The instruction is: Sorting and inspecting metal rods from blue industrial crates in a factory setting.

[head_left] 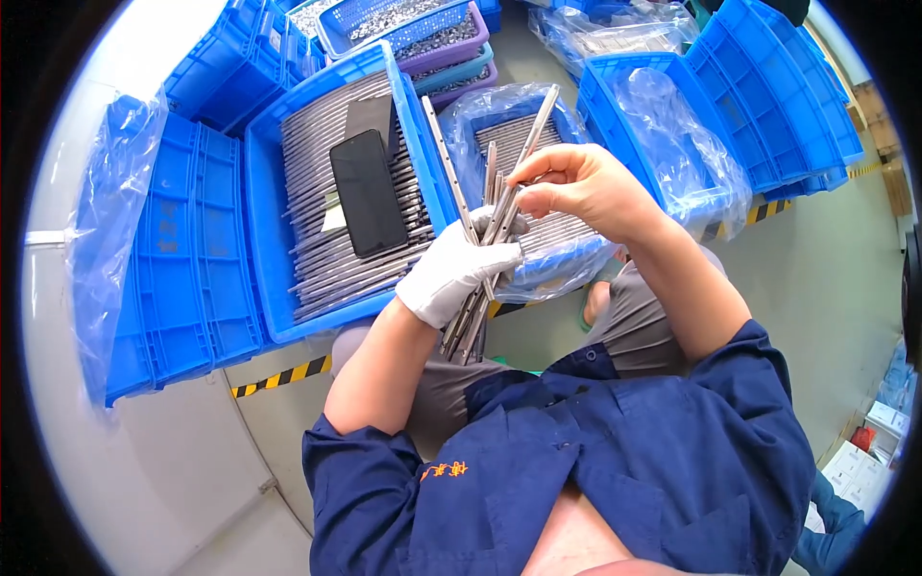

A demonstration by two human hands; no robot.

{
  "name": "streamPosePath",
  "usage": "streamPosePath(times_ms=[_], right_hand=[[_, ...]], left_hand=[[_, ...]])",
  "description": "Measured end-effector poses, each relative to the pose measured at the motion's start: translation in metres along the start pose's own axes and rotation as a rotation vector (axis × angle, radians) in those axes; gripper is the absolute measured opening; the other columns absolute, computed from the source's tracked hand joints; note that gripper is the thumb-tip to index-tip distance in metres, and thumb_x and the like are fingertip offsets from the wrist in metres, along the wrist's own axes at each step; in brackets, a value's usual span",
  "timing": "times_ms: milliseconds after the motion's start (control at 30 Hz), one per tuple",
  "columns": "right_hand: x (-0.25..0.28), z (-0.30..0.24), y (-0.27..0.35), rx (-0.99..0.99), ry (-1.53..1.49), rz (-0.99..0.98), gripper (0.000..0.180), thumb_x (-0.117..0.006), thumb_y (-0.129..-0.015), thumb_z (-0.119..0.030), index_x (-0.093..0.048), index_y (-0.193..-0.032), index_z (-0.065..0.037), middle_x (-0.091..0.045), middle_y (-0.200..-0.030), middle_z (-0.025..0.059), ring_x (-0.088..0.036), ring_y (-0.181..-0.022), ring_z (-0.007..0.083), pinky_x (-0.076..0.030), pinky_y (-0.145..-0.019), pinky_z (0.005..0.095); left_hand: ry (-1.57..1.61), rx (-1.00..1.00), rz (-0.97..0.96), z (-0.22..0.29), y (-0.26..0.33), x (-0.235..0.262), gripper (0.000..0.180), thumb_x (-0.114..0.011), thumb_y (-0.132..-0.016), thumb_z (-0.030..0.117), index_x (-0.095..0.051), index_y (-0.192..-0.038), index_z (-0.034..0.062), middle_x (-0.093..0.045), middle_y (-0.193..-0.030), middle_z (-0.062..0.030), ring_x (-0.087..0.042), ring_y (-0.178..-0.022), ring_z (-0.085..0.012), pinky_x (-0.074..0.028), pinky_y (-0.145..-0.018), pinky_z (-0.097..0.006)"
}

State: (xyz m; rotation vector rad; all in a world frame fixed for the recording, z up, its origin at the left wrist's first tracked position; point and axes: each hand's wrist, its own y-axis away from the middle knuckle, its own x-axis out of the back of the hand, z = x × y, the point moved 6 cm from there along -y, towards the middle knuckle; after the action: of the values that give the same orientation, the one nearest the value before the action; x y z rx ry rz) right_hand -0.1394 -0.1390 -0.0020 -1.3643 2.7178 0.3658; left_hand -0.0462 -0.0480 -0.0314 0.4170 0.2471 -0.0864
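My left hand (pixel 451 274), in a white glove with grey fingertips, is closed around a bundle of narrow metal strips (pixel 468 326). Some have small holes along their length, and they fan out above and below the fist. My bare right hand (pixel 586 187) pinches with thumb and forefinger at a metal strip (pixel 540 120) that leans up to the right out of the bundle. Its other fingers are curled. Behind both hands stands a plastic-lined blue crate (pixel 576 274) with many more strips in rows.
A large blue crate (pixel 279 322) of metal strips stands on the left, with a black phone (pixel 368 192) lying on them. Purple and teal baskets (pixel 471 43) of small parts are stacked behind. At right are a bag-lined blue crate (pixel 615 125) and stacked blue crates (pixel 768 96).
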Motion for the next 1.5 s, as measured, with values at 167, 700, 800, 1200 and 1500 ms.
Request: streamPosePath(times_ms=[167, 700, 800, 1200, 1500], right_hand=[[0.001, 0.002, -0.002, -0.023, 0.003, -0.017, 0.018, -0.063, -0.072, -0.004, -0.058, -0.09, 0.001, -0.06, -0.079, 0.0046, -0.057, -0.071, 0.0093, -0.047, -0.067, 0.0219], [0.055, -0.014, -0.006, 0.095, -0.142, 0.088, 0.019, -0.06, -0.077, -0.01, -0.057, -0.093, 0.0, -0.058, -0.077, 0.0052, -0.055, -0.068, 0.0096, -0.046, -0.064, 0.0217], [0.065, -0.015, -0.006, 0.13, -0.258, 0.086, 0.019, -0.057, -0.079, -0.012, -0.056, -0.094, -0.001, -0.058, -0.082, 0.0055, -0.055, -0.071, 0.0096, -0.046, -0.063, 0.0211], [0.06, -0.004, -0.009, 0.116, -0.451, -0.043, 0.018, -0.056, -0.08, -0.014, -0.057, -0.094, -0.003, -0.06, -0.083, 0.0053, -0.055, -0.07, 0.0083, -0.046, -0.061, 0.02], [-0.006, 0.032, -0.004, -0.129, -0.308, 0.001, 0.019, -0.063, -0.074, -0.018, -0.06, -0.091, -0.009, -0.059, -0.083, -0.0003, -0.051, -0.073, 0.007, -0.04, -0.061, 0.0202]], left_hand=[[0.061, 0.018, -0.022, -0.001, 0.0, -0.002, 0.036, -0.063, -0.071, 0.02, -0.048, -0.099, 0.0032, -0.05, -0.073, -0.001, -0.049, -0.062, -0.0091, -0.04, -0.056, -0.021], [0.131, -0.046, 0.112, 0.008, 0.004, 0.008, 0.031, -0.062, -0.071, 0.007, -0.048, -0.099, 0.0035, -0.05, -0.072, -0.0024, -0.048, -0.059, -0.0092, -0.039, -0.053, -0.02], [0.082, -0.129, 0.128, 0.015, 0.006, 0.01, 0.029, -0.062, -0.07, 0.005, -0.05, -0.096, 0.0034, -0.05, -0.069, -0.0023, -0.047, -0.056, -0.0092, -0.038, -0.052, -0.021], [-0.016, -0.146, 0.125, 0.021, 0.012, 0.008, 0.025, -0.062, -0.069, 0.004, -0.053, -0.092, 0.0034, -0.051, -0.069, 0.0005, -0.048, -0.059, -0.0065, -0.039, -0.054, -0.02], [0.081, -0.195, 0.209, 0.016, 0.008, 0.01, 0.021, -0.062, -0.071, 0.007, -0.051, -0.088, 0.0035, -0.051, -0.067, -0.0015, -0.049, -0.058, -0.0086, -0.04, -0.053, -0.021]])
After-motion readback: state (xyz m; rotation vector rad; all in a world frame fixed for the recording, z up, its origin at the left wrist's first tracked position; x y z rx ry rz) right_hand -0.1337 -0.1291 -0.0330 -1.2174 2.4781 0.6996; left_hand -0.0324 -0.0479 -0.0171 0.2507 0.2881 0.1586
